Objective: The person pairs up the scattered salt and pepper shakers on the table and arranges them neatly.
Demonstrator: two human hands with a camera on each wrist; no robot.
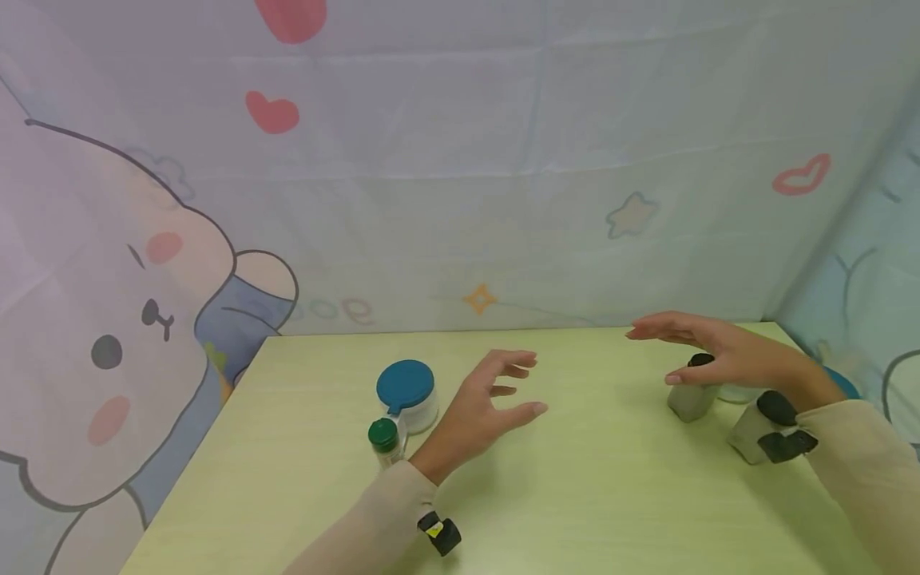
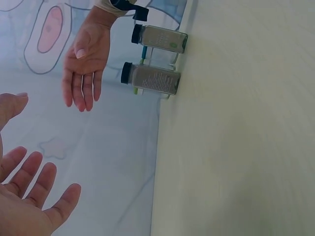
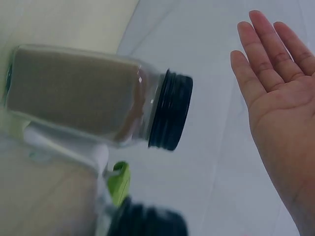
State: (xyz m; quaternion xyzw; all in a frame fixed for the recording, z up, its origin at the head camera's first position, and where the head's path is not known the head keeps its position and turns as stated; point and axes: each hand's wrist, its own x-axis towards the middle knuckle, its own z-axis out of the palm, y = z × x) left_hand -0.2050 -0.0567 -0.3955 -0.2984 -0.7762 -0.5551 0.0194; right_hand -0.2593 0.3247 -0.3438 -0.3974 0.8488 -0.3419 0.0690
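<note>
Both hands hover above the table with relaxed, spread fingers and hold nothing. My left hand [image 1: 483, 403] is near the table's middle, just right of a tub with a blue lid [image 1: 406, 384] and a small green-capped jar [image 1: 384, 436]. My right hand [image 1: 726, 358] reaches in from the right, over two square glass bottles with black caps. The farther bottle [image 1: 691, 401] is partly covered by that hand; the nearer bottle [image 1: 751, 432] stands beside the wrist. In the right wrist view, a bottle with grey-brown contents [image 3: 74, 91] appears large next to the open palm [image 3: 283, 103].
Behind the right wrist, a blue lid [image 1: 842, 383] shows, mostly hidden. The pale yellow-green table [image 1: 575, 495] ends at a cloth backdrop [image 1: 460, 160] printed with hearts, stars and a cartoon animal. A black wrist camera [image 1: 440, 533] sits on the left sleeve.
</note>
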